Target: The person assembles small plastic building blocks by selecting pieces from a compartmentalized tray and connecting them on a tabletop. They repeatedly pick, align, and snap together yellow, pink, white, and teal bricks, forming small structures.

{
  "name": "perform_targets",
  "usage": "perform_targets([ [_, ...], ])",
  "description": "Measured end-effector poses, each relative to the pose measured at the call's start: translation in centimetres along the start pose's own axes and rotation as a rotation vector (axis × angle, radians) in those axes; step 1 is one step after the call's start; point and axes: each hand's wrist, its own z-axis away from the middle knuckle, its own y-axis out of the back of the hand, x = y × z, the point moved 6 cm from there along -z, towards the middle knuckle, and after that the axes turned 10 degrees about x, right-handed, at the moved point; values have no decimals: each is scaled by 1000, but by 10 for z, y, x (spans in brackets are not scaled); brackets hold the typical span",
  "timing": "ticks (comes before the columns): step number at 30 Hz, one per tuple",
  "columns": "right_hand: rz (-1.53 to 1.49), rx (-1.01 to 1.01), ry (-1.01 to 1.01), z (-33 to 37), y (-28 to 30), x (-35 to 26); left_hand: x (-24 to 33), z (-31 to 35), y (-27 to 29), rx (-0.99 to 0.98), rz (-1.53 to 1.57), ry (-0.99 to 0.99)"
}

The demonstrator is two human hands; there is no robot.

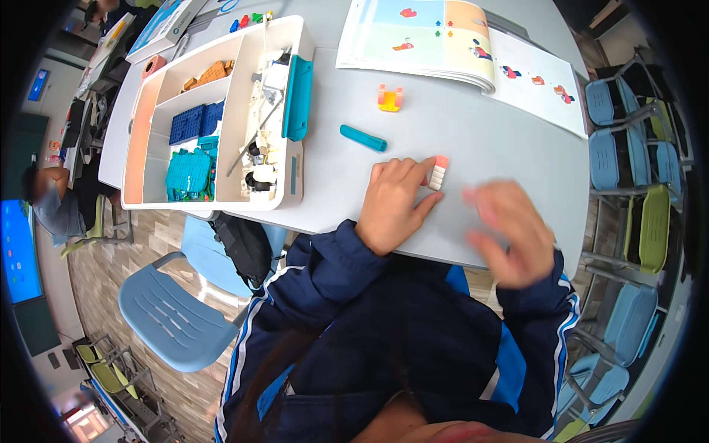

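Observation:
My left hand (399, 203) rests on the grey table, index finger and thumb closed about a small white and coral toy brick piece (438, 173). To its right, my right hand (512, 235) is raised over the table's front edge and blurred by motion. Its thumb and fingers are apart, with nothing visible between them. Beyond my left hand lies a teal elongated brick (363, 138). Farther back stands a small yellow and coral brick build (389, 99).
A white sorting box (301, 173) with navy, teal, orange and white bricks stands at left, a teal lid-like piece (298, 98) at its right side. An open picture booklet (413, 59) lies at the back. Blue chairs (177, 310) stand beside the table.

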Motion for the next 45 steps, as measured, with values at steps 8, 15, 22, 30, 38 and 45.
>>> perform_targets([
  [8, -239, -171, 347, -31, 40, -97, 5, 0, -3, 152, -76, -70],
  [15, -29, 137, 190, -5, 54, -112, -3, -4, -5, 109, -71, -30],
  [22, 88, -213, 33, -43, 3, -12, -5, 6, -2, 114, -32, -30],
  [30, 129, -270, -64, 5, -38, 142, -3, 4, 13, 167, 79, 110],
  [38, 345, -52, -197, -17, -35, 180, -2, 2, 13, 174, 126, 96],
  [45, 360, -44, -207, -16, -36, 176, 4, 2, 22, 234, 228, 21],
])
